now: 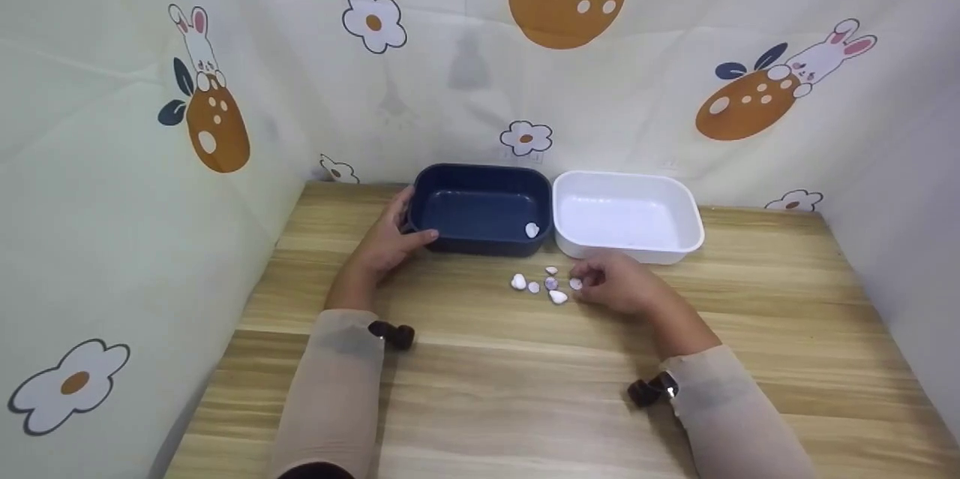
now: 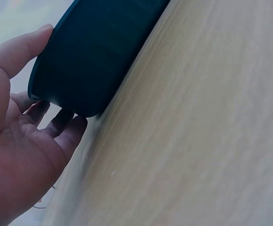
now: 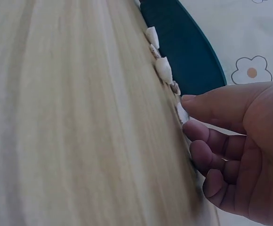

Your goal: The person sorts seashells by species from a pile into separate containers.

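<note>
My left hand [image 1: 382,242] holds the left end of a dark blue plastic container [image 1: 480,245], its thumb at the front rim and its fingers against the end wall. In the left wrist view, the fingers bend at the lower edge of that container [image 2: 89,56]. Just in front of a white container [image 1: 628,239], my right hand [image 1: 619,284] pinches a small pale seashell [image 1: 576,284] between thumb and forefinger, down at the tabletop. To its left lie several small white and purplish shells [image 1: 558,297]. One white shell [image 1: 532,230] sits inside the blue container at its front right corner.
Both containers stand side by side at the back of the wood-grain table [image 1: 510,389], close to a patterned cloth wall [image 1: 450,103]. Cloth also hangs along the left and right sides.
</note>
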Action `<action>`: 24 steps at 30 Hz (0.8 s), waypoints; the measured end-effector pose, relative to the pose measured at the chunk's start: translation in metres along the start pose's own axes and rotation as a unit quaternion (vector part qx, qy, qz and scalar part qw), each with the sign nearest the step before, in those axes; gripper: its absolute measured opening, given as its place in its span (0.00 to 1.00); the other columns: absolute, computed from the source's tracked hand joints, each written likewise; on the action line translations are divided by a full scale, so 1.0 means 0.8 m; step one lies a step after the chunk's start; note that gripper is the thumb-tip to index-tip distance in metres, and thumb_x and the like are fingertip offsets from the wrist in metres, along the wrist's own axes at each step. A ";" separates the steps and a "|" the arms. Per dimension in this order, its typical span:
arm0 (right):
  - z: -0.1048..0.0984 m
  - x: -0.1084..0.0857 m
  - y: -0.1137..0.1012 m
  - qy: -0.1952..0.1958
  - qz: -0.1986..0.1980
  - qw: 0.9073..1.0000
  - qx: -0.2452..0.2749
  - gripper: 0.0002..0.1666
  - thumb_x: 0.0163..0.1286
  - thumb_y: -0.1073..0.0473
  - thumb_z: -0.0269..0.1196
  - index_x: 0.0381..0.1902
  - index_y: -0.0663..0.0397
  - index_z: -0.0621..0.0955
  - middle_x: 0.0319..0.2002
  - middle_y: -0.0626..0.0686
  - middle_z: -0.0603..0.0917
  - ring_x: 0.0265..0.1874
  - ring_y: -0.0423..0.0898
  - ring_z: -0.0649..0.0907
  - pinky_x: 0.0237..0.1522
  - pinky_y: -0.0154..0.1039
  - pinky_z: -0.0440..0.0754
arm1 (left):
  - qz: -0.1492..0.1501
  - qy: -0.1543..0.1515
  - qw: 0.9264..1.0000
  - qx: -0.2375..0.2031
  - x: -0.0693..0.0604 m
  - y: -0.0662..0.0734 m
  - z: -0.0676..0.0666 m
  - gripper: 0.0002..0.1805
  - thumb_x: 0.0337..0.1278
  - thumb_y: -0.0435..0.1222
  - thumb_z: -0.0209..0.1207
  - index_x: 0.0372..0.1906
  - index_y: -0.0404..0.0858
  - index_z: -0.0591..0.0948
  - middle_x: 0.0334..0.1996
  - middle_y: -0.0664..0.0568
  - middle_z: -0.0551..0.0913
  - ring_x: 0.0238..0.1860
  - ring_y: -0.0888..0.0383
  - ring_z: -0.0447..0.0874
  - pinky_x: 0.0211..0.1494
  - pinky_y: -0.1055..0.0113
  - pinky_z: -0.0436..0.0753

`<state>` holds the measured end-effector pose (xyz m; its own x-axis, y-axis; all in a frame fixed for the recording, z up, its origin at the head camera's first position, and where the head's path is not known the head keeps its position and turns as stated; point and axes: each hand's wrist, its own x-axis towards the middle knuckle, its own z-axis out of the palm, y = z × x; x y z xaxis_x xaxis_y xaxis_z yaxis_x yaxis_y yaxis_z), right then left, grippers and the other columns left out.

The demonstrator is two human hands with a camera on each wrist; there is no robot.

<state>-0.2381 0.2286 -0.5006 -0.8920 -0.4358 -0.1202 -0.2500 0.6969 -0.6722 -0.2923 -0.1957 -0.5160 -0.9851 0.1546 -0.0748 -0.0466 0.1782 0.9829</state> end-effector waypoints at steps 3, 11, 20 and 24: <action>0.002 0.001 0.002 -0.001 -0.004 1.000 -0.002 0.12 0.66 0.61 0.75 0.47 0.53 0.90 0.32 0.48 0.87 0.34 0.41 0.81 0.39 0.34 0.78 | 0.002 -0.001 1.000 0.004 0.000 -0.001 -0.001 0.58 0.59 0.37 0.76 0.88 0.50 0.53 0.87 0.48 0.56 0.89 0.45 0.49 0.91 0.51 0.52; 0.005 0.002 0.002 -0.004 -0.001 1.000 -0.005 0.11 0.63 0.65 0.74 0.44 0.53 0.89 0.32 0.48 0.86 0.34 0.41 0.81 0.39 0.34 0.79 | 0.003 -0.003 1.000 0.006 0.000 -0.001 -0.001 0.59 0.59 0.38 0.77 0.88 0.48 0.52 0.87 0.45 0.56 0.89 0.46 0.49 0.91 0.51 0.52; 0.006 0.002 0.001 -0.004 0.001 1.000 -0.009 0.11 0.62 0.67 0.73 0.43 0.53 0.89 0.33 0.49 0.87 0.35 0.42 0.82 0.40 0.36 0.80 | 0.001 0.000 1.000 0.017 0.001 -0.001 -0.001 0.58 0.59 0.39 0.76 0.88 0.50 0.53 0.87 0.47 0.56 0.89 0.46 0.49 0.91 0.51 0.50; 0.006 0.002 0.002 -0.005 -0.001 1.000 -0.012 0.11 0.62 0.67 0.73 0.43 0.53 0.89 0.33 0.49 0.87 0.34 0.42 0.81 0.40 0.36 0.80 | -0.002 0.000 1.000 0.019 0.001 -0.001 -0.001 0.58 0.59 0.39 0.76 0.88 0.51 0.53 0.88 0.48 0.54 0.89 0.46 0.48 0.91 0.50 0.50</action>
<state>-0.2385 0.2261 -0.5055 -0.8875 -0.4430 -0.1267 -0.2610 0.7099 -0.6542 -0.2931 -0.1967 -0.5163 -0.9848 0.1548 -0.0786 -0.0439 0.2159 0.9754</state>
